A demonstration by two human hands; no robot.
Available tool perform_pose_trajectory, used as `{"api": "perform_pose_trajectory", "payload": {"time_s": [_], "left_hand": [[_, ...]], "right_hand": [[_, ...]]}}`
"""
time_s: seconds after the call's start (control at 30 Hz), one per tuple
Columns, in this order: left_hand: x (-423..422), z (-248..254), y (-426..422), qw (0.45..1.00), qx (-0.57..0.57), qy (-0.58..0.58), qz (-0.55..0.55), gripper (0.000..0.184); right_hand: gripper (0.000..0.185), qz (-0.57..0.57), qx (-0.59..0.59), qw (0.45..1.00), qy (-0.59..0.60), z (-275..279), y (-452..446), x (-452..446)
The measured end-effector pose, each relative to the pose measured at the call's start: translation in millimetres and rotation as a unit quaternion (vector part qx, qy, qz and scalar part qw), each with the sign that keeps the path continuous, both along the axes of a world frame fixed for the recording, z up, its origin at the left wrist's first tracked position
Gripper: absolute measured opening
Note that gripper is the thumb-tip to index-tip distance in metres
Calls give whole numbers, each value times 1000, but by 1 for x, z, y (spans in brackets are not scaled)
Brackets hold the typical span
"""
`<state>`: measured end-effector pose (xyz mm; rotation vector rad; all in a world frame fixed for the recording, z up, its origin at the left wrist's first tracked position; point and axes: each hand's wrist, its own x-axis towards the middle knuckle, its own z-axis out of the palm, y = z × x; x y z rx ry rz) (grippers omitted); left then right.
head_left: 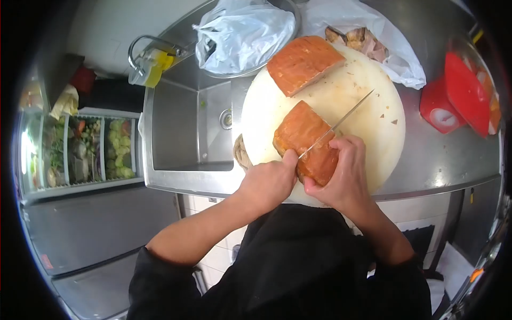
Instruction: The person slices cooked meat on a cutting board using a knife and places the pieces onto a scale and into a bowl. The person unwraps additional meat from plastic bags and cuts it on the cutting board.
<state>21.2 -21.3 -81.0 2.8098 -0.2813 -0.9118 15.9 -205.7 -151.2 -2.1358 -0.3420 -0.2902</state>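
A long knife lies across an orange-brown block of food, its edge against the top; I cannot tell how deep the blade sits. My left hand is closed around the knife's handle, which the fingers hide. My right hand grips the near end of the same block, thumb on the near side and fingers over the far right side. Beyond it, a second orange-brown block rests on the round white cutting board. Small brown crumbs are scattered on the board's right part.
To the left is a steel sink with a tap. A white plastic bag sits in a metal bowl behind the board. Another bag holds dark-edged trimmings. A red scale stands right; vegetable bins lie far left.
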Motion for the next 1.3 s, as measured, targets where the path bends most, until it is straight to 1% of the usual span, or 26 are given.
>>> {"api": "perform_pose_trajectory", "payload": {"time_s": [0.07,0.1,0.17,0.27,0.3,0.37,0.4,0.47,0.5,0.6,0.63,0.73,0.77,0.87,0.9,1.0,1.03,1.1,1.2,1.3], "left_hand": [[-2,19,5,1000,12,20,-4,22],[-22,35,24,999,32,36,2,25],[-59,63,59,989,113,91,16,26],[-64,20,66,999,15,35,-2,23],[-43,13,46,998,30,46,-2,20],[-28,14,37,1000,-5,26,-6,16],[-26,14,39,999,-25,21,-3,15],[-49,37,63,998,-57,18,24,16],[-58,48,79,997,-68,17,37,18],[-62,56,111,989,-91,-61,99,16],[-53,56,112,984,-113,-69,120,18],[-30,52,110,983,-123,-69,120,19],[-29,50,109,984,-118,-72,116,18],[-37,29,113,975,-170,-108,89,18],[-37,22,110,977,-159,-119,82,18],[-27,19,98,988,-126,-74,57,16],[-23,21,96,989,-120,-70,51,16],[-17,25,93,991,-109,-60,42,15],[-12,23,93,988,-133,-75,28,16],[-7,21,91,992,-107,-68,14,17]], "right_hand": [[80,-8,-10,1000,6,2,-1,0],[80,-6,-12,1000,8,4,-1,1],[79,-7,-9,1000,8,6,-1,5],[79,19,-13,1000,21,7,0,0],[78,19,-14,999,27,8,-1,0],[78,5,-29,998,47,16,-7,3],[79,-19,-76,996,52,23,-16,9],[79,-63,-159,983,71,32,-38,21],[70,-79,-242,967,-29,38,-49,26],[58,-44,-237,965,-100,64,-25,34],[48,-2,-197,977,-86,63,-4,37],[49,-13,-162,986,46,39,46,54],[46,-19,-136,990,38,35,51,49],[43,37,-146,986,76,49,41,26],[42,34,-124,984,125,56,42,24],[41,-22,-101,988,115,39,59,37],[38,-20,-164,986,12,29,67,36],[38,-24,-163,986,4,28,68,35],[39,-13,-173,985,-4,22,65,33],[41,-7,-183,983,0,22,63,35]]}}
